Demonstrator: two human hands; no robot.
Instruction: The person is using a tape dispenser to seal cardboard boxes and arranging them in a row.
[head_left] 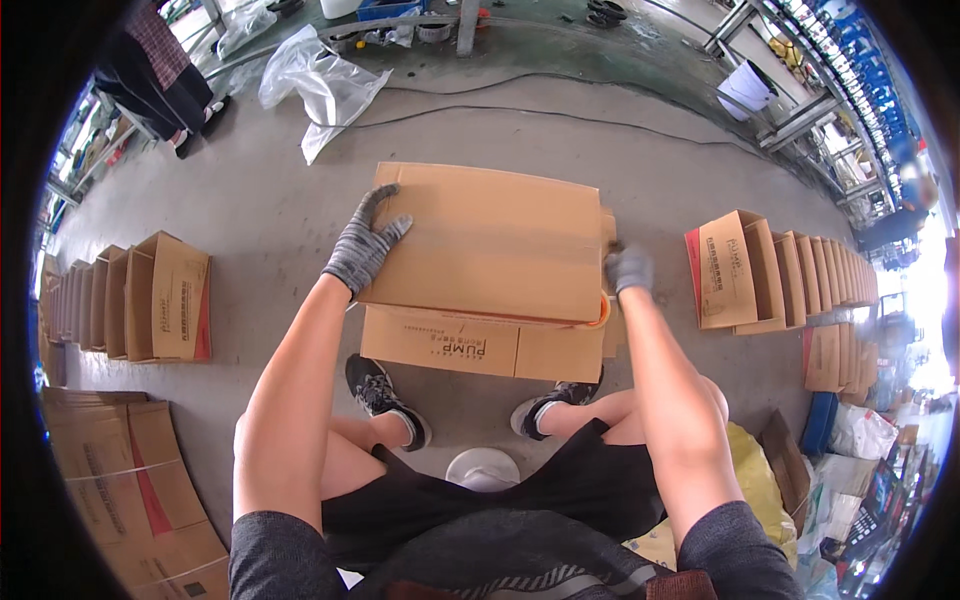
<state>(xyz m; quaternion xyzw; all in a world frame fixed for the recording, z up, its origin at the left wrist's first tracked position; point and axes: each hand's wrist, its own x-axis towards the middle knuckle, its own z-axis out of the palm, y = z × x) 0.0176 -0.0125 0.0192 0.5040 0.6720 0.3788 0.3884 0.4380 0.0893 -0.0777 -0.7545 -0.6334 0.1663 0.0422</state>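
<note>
A brown cardboard box (pixel 490 245) stands in front of me, its broad plain side up. A printed cardboard panel (pixel 440 340) shows below it, towards my shoes. My left hand (pixel 362 248), in a grey knit glove, grips the box at its left edge, thumb on the upper face. At the right edge is my right hand (pixel 628 268), gloved too and smeared by motion; its fingers cannot be made out. Small cardboard flaps (pixel 609 230) stick out beside it. An orange-yellow curved rim (pixel 604 311) shows at the box's lower right corner, mostly hidden.
Rows of open cartons stand left (pixel 180 297) and right (pixel 725 270). Strapped flat cardboard (pixel 140 490) lies lower left. A clear plastic bag (pixel 320 90) and dark cables (pixel 540 112) lie on the floor beyond. Another person (pixel 160 75) stands far left. A white bucket (pixel 747 88) is far right.
</note>
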